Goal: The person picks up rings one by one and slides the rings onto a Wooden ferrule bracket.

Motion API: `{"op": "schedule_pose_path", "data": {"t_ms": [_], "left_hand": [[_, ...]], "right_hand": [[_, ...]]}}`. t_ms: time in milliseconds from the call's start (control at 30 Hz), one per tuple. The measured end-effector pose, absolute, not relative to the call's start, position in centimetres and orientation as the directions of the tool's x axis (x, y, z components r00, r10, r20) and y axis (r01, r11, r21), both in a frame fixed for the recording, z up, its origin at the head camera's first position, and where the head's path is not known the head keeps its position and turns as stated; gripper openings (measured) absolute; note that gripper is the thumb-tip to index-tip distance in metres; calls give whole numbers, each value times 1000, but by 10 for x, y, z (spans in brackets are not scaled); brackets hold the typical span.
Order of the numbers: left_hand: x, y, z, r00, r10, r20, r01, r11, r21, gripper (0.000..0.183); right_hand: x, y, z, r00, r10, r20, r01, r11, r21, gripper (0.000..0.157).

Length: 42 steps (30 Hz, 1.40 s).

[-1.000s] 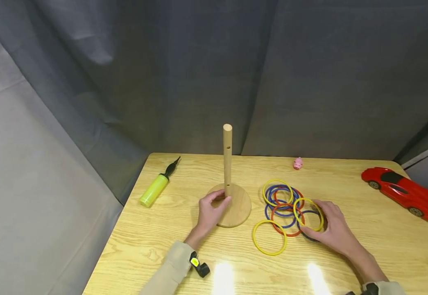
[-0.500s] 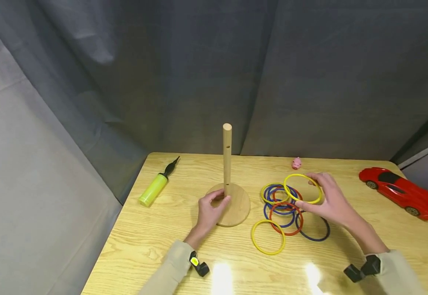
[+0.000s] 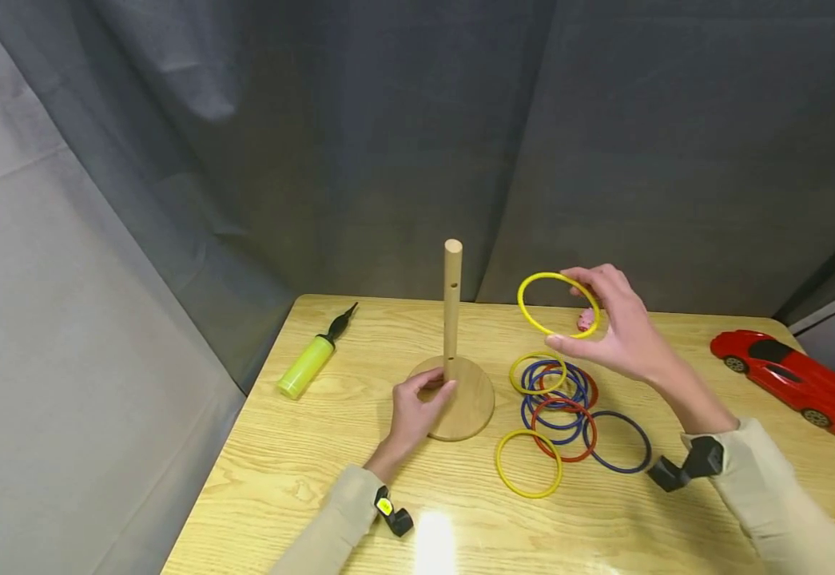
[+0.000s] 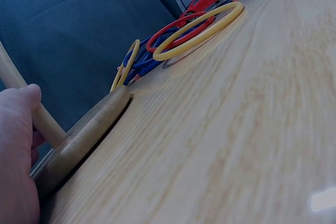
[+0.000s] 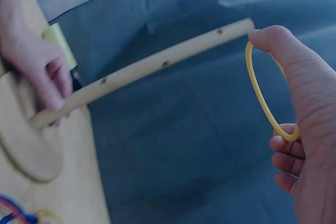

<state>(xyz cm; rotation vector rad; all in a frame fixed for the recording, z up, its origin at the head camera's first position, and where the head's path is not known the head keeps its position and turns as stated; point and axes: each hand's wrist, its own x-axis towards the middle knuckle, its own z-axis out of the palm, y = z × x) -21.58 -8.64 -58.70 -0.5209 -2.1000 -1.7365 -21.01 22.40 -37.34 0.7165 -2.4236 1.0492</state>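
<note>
One yellow ring is pinched between fingers of the right hand.

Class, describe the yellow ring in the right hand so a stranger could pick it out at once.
On the wooden table, find the upright pole. To its right, the right hand holds the yellow ring between thumb and fingers. Two other yellow rings lie below; this is the only ring held in a hand.

left hand grips wooden post low | right hand holds yellow ring aloft | ring pile on table
</note>
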Motion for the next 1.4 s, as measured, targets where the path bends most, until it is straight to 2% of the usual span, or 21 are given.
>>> {"op": "schedule_pose_path", "data": {"t_ms": [267,500,733,1067,1400], "left_hand": [[-218,-86,-587,-862,55,505,506,178,844,28],[-216,-87,-590,-866,51,497,498,167,851,28],[-216,-84,-587,-851,39,523,523,154,839,25],[-218,-83,-589,-828,51,558,558,167,813,24],[-219,-85,-589,-834,71,547,550,173,817,26]], "right_hand": [[-220,200,-328,-743,-308,593,-646,559,-519,81],[-217,176,-302,-771,-291,566,-620,544,-566,79],[-220,149,-282,-776,-290,560,-610,569,-551,78],[-228,129,-295,-801,-323,504,-583,612,-535,84],[-227,122,-318,-824,-323,465,-553,632,-542,88]]}}
